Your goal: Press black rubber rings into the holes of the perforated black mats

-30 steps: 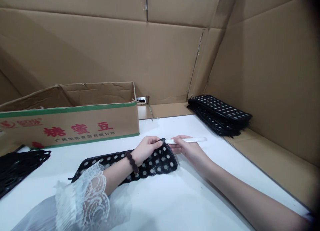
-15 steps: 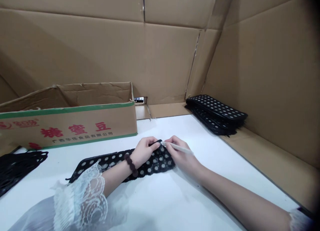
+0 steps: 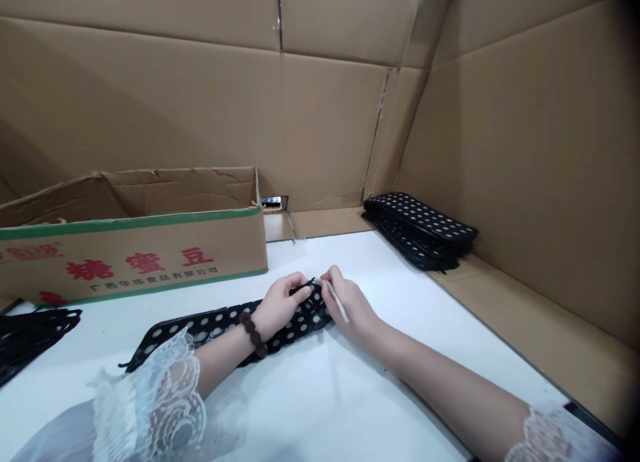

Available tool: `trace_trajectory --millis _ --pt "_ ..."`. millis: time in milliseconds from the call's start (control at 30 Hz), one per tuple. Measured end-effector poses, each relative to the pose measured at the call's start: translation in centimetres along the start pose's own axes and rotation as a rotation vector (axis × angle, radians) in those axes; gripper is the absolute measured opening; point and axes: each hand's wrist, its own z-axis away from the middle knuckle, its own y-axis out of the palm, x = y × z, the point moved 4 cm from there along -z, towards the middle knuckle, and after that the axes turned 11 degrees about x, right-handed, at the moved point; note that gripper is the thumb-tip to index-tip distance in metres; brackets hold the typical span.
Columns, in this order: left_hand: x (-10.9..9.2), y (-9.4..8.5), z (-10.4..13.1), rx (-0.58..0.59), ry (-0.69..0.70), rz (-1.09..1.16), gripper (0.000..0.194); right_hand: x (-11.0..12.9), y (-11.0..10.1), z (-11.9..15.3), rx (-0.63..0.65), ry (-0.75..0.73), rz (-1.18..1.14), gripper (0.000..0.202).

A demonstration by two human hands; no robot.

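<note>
A long black piece with pale polka dots (image 3: 210, 323) lies across the white table under my hands. My left hand (image 3: 280, 307) pinches its far right corner between thumb and fingers. My right hand (image 3: 351, 305) is closed round a thin white pen-like tool (image 3: 339, 301), whose tip meets the same corner beside my left thumb. What exactly the tip touches is too small to make out. A dark beaded bracelet (image 3: 253, 334) circles my left wrist, and the lace cuff covers part of the dotted piece's left end.
An open cardboard box (image 3: 165, 249) with green edging stands at the back left. Several black dotted pieces (image 3: 425, 225) are stacked at the back right. Black strap-like material (image 3: 35, 339) lies at the left edge. Cardboard walls (image 3: 200, 109) rise behind and to the right of the table (image 3: 300, 409).
The white tool has swung from lying nearly level to a steeper slant, its rear end lower and nearer me. My right hand has turned with it. The whole view has shifted slightly.
</note>
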Motion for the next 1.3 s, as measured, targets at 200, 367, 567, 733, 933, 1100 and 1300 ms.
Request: trace_trajectory --millis 200,367,567,733,933,1100,1300 --pt "0.4 0.0 0.1 -0.013 -0.028 -0.023 0.02 -0.8 -0.1 0.3 -0.041 -0.014 -0.04 0.009" --pt "0.8 0.0 0.2 -0.11 -0.11 -0.106 0.02 -2.6 -0.1 -0.2 0.038 0.114 -0.494 0.017" --pt "1.0 0.1 0.2 -0.115 -0.109 -0.085 0.02 -3.1 -0.3 -0.9 0.259 0.224 -0.984 0.022" --pt "0.8 0.0 0.2 -0.114 -0.09 -0.109 0.022 -3.3 -0.9 -1.0 0.329 0.222 -0.998 0.023" --pt "0.4 0.5 0.3 0.074 -0.051 -0.138 0.022 -3.3 -1.0 -0.8 0.376 0.204 -0.993 0.023" --pt "0.8 0.4 0.4 0.038 -0.08 -0.166 0.022 -3.1 -1.0 -0.7 0.402 0.208 -0.989 0.023" --pt "1.1 0.3 0.3 0.026 -0.091 -0.161 0.023 -3.1 -1.2 -0.7 0.394 0.173 -0.871 0.021"
